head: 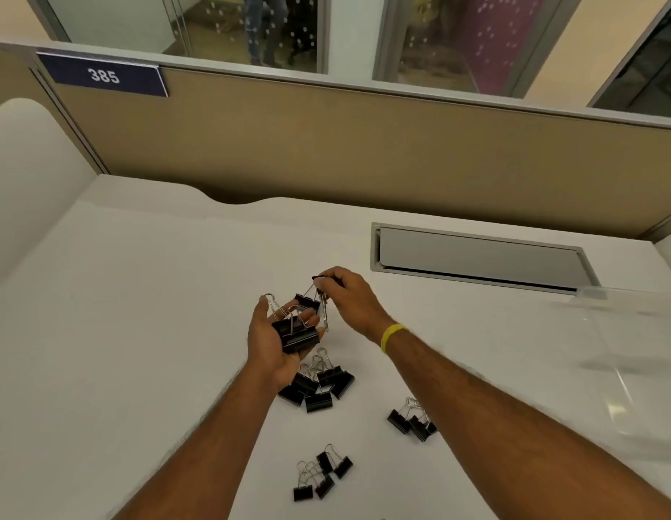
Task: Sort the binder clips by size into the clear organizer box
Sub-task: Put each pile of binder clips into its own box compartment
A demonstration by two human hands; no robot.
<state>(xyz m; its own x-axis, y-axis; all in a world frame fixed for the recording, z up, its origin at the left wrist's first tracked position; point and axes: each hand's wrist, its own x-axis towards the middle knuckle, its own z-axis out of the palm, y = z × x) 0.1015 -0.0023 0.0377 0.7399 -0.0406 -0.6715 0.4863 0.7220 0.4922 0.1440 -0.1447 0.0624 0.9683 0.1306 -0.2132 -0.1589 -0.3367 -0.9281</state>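
Note:
My left hand (268, 341) is palm up above the white desk, cupping large black binder clips (294, 332). Just to its right, my right hand (350, 294) pinches the wire handles of a smaller black clip (306, 300) that dangles over the left palm. Below the hands lies a pile of several medium clips (318, 384). Another small group of clips (410, 422) sits to the right, partly behind my right forearm. Several small clips (320, 474) lie near the front edge. The clear organizer box (634, 362) stands at the far right, blurred and hard to make out.
A grey cable-tray lid (476, 257) is set into the desk at the back right. A tan partition (326, 144) with a "385" sign (105, 75) closes the back. A white curved panel (26, 163) rises on the left.

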